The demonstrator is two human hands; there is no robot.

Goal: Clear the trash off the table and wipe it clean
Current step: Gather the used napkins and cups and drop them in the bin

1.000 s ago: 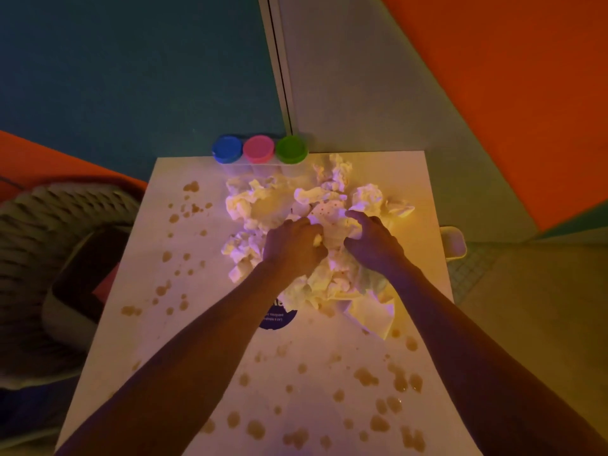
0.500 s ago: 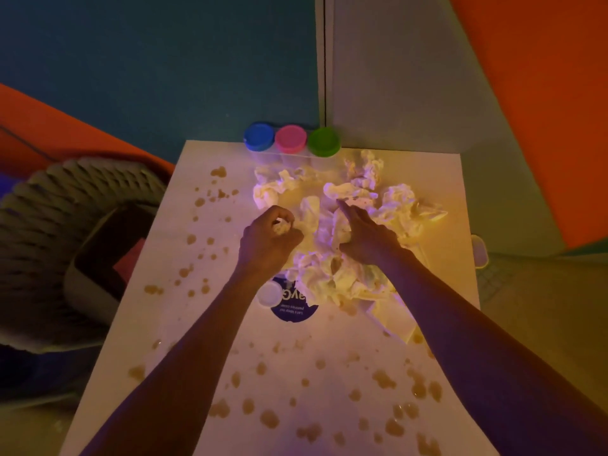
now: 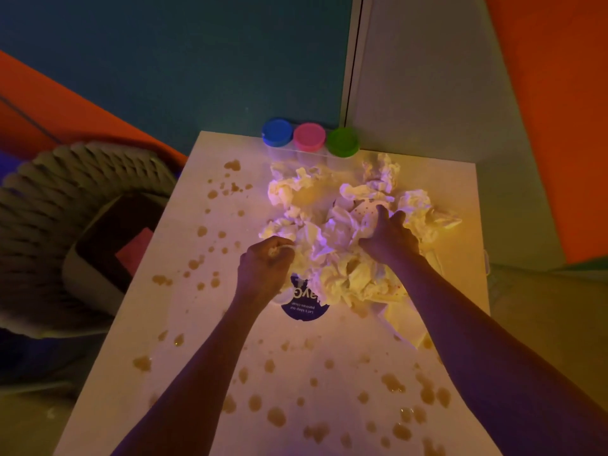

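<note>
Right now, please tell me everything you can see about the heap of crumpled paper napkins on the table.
The heap of crumpled paper napkins is whitish, thin and creased, made of many loose wads, a few with small dots. It lies on the far right part of the table, just before three lidded tubs, and partly covers a dark round sticker. The left hand grips a wad at its left edge; the right hand grips into its middle. Brown drops surround it.

— Seeing a white table (image 3: 204, 324) dotted everywhere with brown spots (image 3: 275, 417), and pale cream crumpled paper (image 3: 345, 232).

— Also noticing three lids: blue (image 3: 277, 132), pink (image 3: 309, 136), green (image 3: 342, 142). Showing a dark blue round sticker (image 3: 304, 309) with white letters.
</note>
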